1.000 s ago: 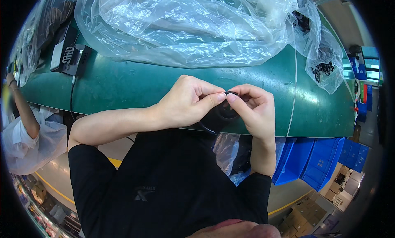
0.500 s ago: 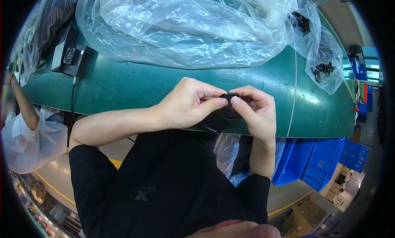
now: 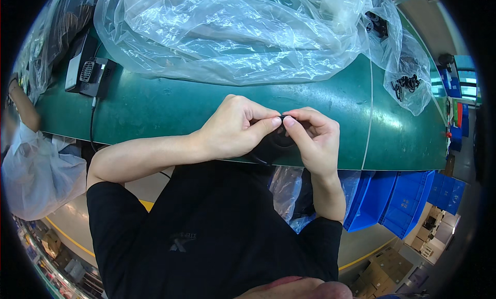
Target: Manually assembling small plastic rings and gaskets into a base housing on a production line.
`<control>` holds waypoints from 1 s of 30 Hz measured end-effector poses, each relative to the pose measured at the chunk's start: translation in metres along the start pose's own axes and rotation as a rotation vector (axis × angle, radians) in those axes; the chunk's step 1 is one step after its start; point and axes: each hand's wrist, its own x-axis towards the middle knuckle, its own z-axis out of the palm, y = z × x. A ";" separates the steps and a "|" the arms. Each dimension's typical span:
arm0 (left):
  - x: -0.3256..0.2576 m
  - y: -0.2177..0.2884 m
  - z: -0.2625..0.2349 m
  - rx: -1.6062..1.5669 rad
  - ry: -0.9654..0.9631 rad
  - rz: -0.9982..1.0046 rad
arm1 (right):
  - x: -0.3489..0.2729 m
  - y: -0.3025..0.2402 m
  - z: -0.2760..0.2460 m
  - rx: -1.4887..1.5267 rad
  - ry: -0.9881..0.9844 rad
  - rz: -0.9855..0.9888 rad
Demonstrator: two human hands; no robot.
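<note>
Near the front edge of the green table, my left hand (image 3: 238, 124) and my right hand (image 3: 318, 136) meet over a black rounded part (image 3: 279, 142). Thumb and forefinger of each hand pinch its upper rim, with the two thumbtips close together. A dark curved piece hangs below the part, by the table edge. My fingers cover much of it, so its exact kind does not show.
Large clear plastic bags (image 3: 243, 35) lie across the back of the green table (image 3: 170, 105). A black-and-grey device (image 3: 89, 74) with a cable stands left. Small black pieces (image 3: 406, 86) sit in a bag at right. Blue bins (image 3: 405, 203) stand below the right edge. Another person's arm (image 3: 24, 105) is far left.
My right hand has shifted slightly left, and the thumbs have come closer together. The black part's round face is now more tilted and more covered. At far left, the other person's arm has moved.
</note>
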 end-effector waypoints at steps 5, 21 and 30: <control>0.000 0.000 0.000 0.007 -0.005 0.024 | 0.004 0.000 -0.002 0.046 -0.020 0.063; 0.007 -0.002 -0.001 -0.092 -0.072 -0.059 | 0.010 0.006 -0.005 0.085 0.018 0.063; 0.009 0.002 -0.002 -0.479 -0.073 -0.103 | -0.001 0.000 -0.008 -0.090 0.191 -0.149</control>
